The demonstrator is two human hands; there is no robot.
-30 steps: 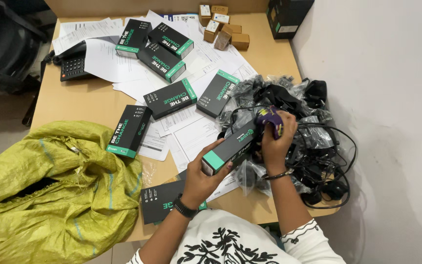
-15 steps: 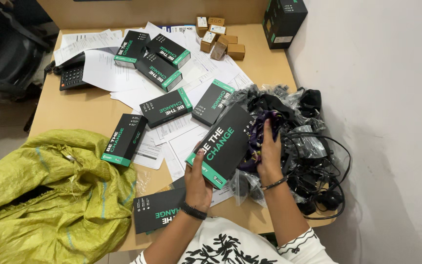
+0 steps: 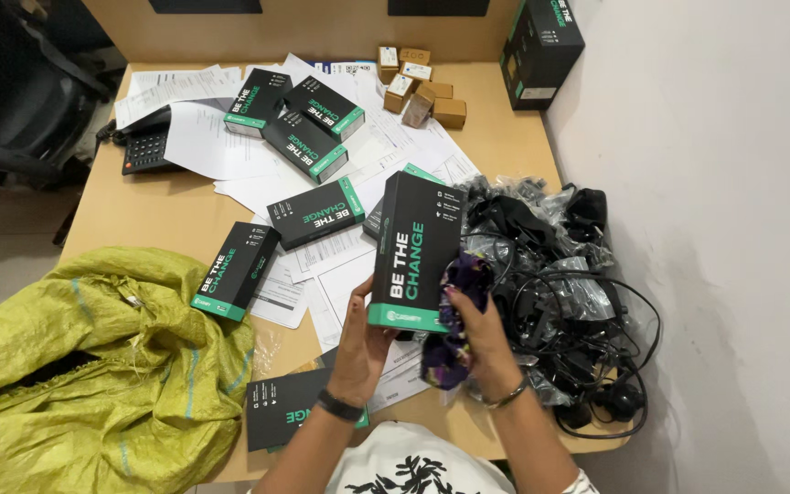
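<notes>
Both my hands hold a black box with a green end (image 3: 416, 249) upright over the desk. My left hand (image 3: 359, 340) grips its lower left corner. My right hand (image 3: 479, 340) supports its lower right side and also clutches a crumpled purple patterned cloth (image 3: 457, 316). The box's broad printed face is turned toward me. Another box of the same kind (image 3: 290, 418) lies flat by my left wrist at the desk's near edge.
Several more black and green boxes (image 3: 314, 212) lie on loose papers (image 3: 203, 137) across the wooden desk (image 3: 144, 210). A tangle of black cables and bagged parts (image 3: 564, 302) fills the right side. A yellow-green sack (image 3: 84, 366) sprawls left. Small brown boxes (image 3: 418, 87), a desk phone (image 3: 146, 146).
I have lifted the box and turned it from a slanted, edge-on position to upright with its broad face toward me. The camera has also shifted closer.
</notes>
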